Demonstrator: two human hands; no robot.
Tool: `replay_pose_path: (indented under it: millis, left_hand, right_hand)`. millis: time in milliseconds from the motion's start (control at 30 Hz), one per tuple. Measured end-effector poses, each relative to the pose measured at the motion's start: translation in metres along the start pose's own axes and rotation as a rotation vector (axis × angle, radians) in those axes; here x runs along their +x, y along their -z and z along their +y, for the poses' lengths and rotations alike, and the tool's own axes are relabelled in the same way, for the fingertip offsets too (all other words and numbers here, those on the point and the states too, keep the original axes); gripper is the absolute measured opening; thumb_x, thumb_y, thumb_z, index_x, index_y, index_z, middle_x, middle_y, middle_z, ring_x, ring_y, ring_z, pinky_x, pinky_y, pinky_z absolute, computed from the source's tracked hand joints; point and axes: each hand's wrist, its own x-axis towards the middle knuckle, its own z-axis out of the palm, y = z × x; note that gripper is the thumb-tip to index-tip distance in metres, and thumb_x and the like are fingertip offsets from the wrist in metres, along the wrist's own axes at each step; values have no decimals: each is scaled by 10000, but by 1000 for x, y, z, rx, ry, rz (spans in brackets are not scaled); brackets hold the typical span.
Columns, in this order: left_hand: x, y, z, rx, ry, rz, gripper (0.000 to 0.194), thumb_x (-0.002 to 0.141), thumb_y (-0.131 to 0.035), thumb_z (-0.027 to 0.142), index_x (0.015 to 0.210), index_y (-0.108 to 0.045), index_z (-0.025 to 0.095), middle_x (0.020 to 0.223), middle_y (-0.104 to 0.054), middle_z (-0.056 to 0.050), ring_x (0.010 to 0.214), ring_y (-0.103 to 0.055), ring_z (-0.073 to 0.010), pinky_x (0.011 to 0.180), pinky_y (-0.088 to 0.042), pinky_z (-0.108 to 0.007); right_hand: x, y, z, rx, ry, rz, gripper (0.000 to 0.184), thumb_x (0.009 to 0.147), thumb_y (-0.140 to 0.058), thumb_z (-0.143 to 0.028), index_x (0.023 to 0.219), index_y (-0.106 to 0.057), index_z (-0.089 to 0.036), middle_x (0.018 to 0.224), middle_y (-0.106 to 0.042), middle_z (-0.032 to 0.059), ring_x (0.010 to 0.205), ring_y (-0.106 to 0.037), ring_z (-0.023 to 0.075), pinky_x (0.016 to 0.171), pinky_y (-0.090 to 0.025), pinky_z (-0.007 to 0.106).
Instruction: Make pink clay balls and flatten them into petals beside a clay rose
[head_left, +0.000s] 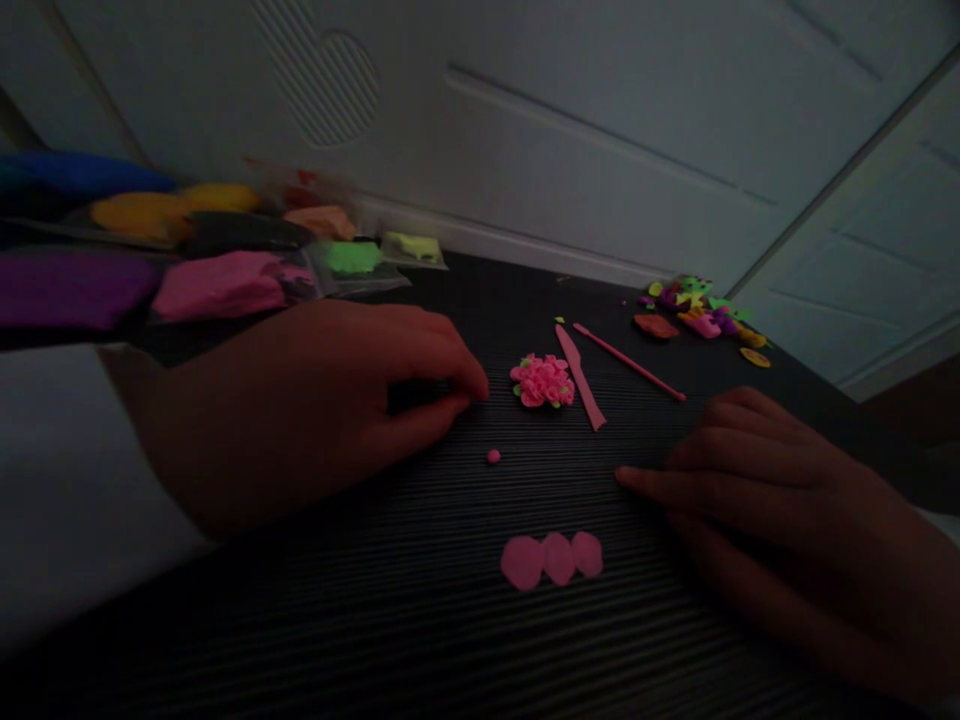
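My left hand (360, 390) is closed in a pinch, thumb and forefinger tips together; whatever lies between them, if anything, is too small to make out. Just below its fingertips a small pink clay ball (493, 457) rests on the dark table. My right hand (780, 530) hovers over or rests on the table's right side, forefinger stretched out, the other fingers partly curled, holding nothing visible. Between the hands lie three flat pink clay discs (558, 559) in a row, edges touching or overlapping. Beyond the ball sits a cluster of pink clay roses (543, 381) with green leaves.
A pink plastic knife (580, 378) and a thin pink modelling stick (630, 362) lie beside the roses. Bagged clay (225, 285) in several colours lines the back left. Small colourful clay pieces (701, 315) are heaped at the back right. A white panelled surface (525, 160) rises behind the table.
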Motion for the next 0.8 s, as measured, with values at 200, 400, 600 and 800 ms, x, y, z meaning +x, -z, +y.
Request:
replay_pose_path:
  millis: [200, 400, 600, 800]
  left_hand:
    - [0, -6, -5, -10, 11, 39, 161, 749, -435, 304, 833, -563, 255, 804, -572, 74, 680, -513, -84, 622, -378, -193]
    - [1, 0, -1, 12, 38, 0, 167, 758, -421, 289, 836, -563, 246, 818, -573, 65, 709, -527, -95, 661, -391, -206]
    - [-2, -1, -4, 25, 18, 8, 143, 739, -457, 309, 846, -549, 280, 842, -572, 81, 735, -536, -94, 696, -401, -196]
    - [1, 0, -2, 16, 25, 9, 153, 743, -449, 315, 849, -554, 279, 834, -573, 74, 722, -539, -95, 682, -410, -201]
  right_hand:
    - [0, 0, 1, -9, 9, -8, 277, 738, -444, -111, 983, -558, -174, 718, -542, 30, 653, -422, 162, 624, -302, 380]
    - [-2, -1, 1, 5, -12, 22, 273, 757, -439, -129, 989, -565, -197, 730, -545, 29, 666, -432, 157, 629, -300, 365]
    - [-4, -2, 1, 85, -60, 69, 310, 762, -419, -132, 1041, -539, -194, 736, -519, 29, 674, -442, 152, 615, -301, 338]
    - [-2, -1, 2, 36, -34, -9, 303, 756, -432, -138, 1025, -549, -213, 772, -530, 37, 680, -449, 158, 630, -305, 351]
